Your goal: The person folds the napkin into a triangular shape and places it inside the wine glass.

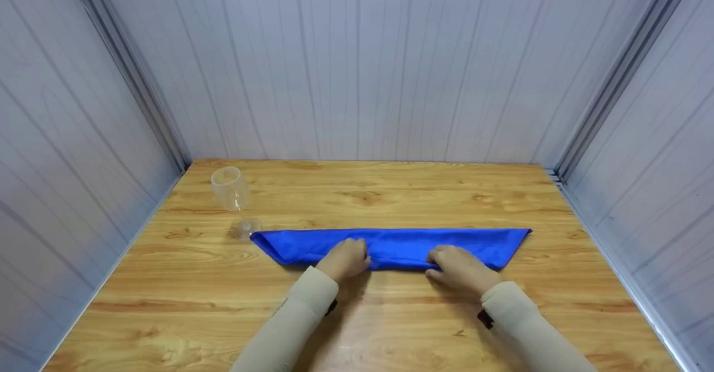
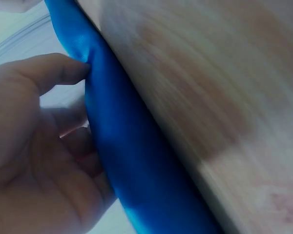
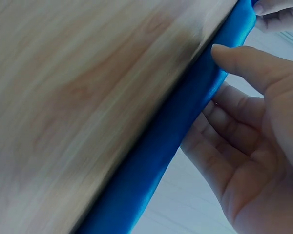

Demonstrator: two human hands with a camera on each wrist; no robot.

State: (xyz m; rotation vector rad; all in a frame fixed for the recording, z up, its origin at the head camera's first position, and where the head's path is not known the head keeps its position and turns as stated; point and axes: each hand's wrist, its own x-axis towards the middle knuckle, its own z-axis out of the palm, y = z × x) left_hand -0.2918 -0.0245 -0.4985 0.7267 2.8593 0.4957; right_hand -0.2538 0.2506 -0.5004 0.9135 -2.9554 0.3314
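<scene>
A blue cloth (image 1: pixel 399 246), folded into a long strip with slanted ends, lies across the wooden table. My left hand (image 1: pixel 345 259) pinches its near edge left of the middle; in the left wrist view the thumb (image 2: pixel 71 70) presses the blue fabric (image 2: pixel 122 117) while the curled fingers go behind it. Farther right along the same edge, my right hand (image 1: pixel 460 267) grips the cloth. The right wrist view shows that thumb (image 3: pixel 229 56) on the front of the fabric (image 3: pixel 161 126), with the fingers behind, their tips partly hidden.
A clear stemmed glass (image 1: pixel 228 191) stands at the back left of the wooden table (image 1: pixel 390 327), its foot close to the cloth's left corner. White panelled walls (image 1: pixel 357 65) enclose the table at the back and on both sides.
</scene>
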